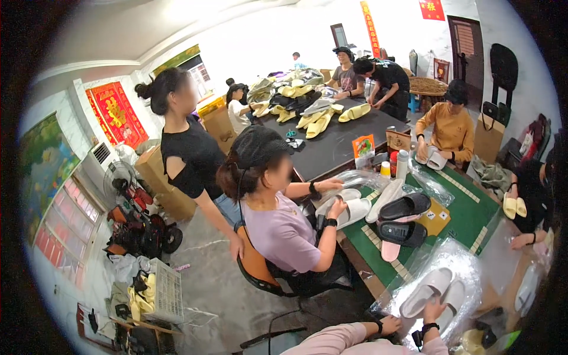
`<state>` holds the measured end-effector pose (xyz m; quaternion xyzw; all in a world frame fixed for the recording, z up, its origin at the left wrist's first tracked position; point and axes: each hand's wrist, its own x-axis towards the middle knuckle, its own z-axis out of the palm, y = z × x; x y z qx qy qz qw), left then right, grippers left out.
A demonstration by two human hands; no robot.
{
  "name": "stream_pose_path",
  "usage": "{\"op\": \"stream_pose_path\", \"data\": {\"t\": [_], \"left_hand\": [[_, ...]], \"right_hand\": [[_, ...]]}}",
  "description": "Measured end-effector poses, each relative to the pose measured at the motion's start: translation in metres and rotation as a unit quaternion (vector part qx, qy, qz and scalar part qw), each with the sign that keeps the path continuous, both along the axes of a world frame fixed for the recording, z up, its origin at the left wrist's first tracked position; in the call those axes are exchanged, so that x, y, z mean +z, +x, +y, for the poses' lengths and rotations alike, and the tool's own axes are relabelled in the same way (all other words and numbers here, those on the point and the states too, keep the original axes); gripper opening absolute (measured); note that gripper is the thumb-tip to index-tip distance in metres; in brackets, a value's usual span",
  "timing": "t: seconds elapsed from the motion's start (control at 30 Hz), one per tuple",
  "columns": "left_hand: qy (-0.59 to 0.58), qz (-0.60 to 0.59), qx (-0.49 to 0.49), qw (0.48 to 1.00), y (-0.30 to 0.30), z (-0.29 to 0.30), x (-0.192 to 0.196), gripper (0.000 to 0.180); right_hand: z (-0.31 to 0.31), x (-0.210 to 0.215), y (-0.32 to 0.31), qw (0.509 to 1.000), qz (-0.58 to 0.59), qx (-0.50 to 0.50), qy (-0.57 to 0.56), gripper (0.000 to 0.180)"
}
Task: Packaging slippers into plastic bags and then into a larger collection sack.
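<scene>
At the near end of the green-topped table (355, 248), a pair of white slippers (427, 291) lies on a shiny clear plastic bag (452, 254). My right hand (433, 312) has its fingers closed on the near part of these slippers, between the two. To its left, my left hand (390, 325) is at the bag's near edge, fingers bent together; it seems to pinch the plastic, though the fingertips are small and partly hidden. Beyond the bag lie black slippers (404, 207) and a pink one (390, 250).
A seated person in lilac (284, 219) handles white slippers on my left; another stands behind. Across sits a person in orange (449, 127), and someone at right holds yellow slippers (513, 206). Bottles (402, 164) stand on the table. A dark table (355, 142) behind bears piled slippers.
</scene>
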<state>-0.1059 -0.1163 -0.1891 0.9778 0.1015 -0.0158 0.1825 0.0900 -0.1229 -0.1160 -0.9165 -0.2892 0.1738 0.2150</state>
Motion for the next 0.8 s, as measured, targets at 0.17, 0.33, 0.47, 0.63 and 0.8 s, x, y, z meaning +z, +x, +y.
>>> {"op": "stream_pose_path", "data": {"t": [0.17, 0.33, 0.47, 0.63, 0.8], "left_hand": [[0.003, -0.044, 0.009, 0.999, 0.006, -0.002, 0.002, 0.029], [0.065, -0.145, -0.021, 0.987, 0.0, 0.0, 0.0, 0.028], [0.084, -0.183, 0.0, 0.979, -0.007, -0.002, -0.01, 0.027], [0.03, 0.069, -0.058, 0.995, 0.011, 0.002, 0.032, 0.039], [0.0, -0.017, -0.04, 0.999, 0.019, 0.002, 0.049, 0.054]], "right_hand": [[-0.002, 0.006, -0.007, 0.996, -0.052, -0.044, -0.056, 0.051], [0.004, 0.001, -0.003, 0.994, -0.057, -0.073, -0.052, 0.052], [0.004, -0.016, 0.004, 0.996, -0.068, -0.06, 0.009, 0.042], [-0.005, -0.019, 0.027, 0.986, 0.059, -0.085, 0.132, 0.033], [-0.023, 0.008, 0.029, 0.931, 0.035, -0.065, 0.358, 0.026]]}}
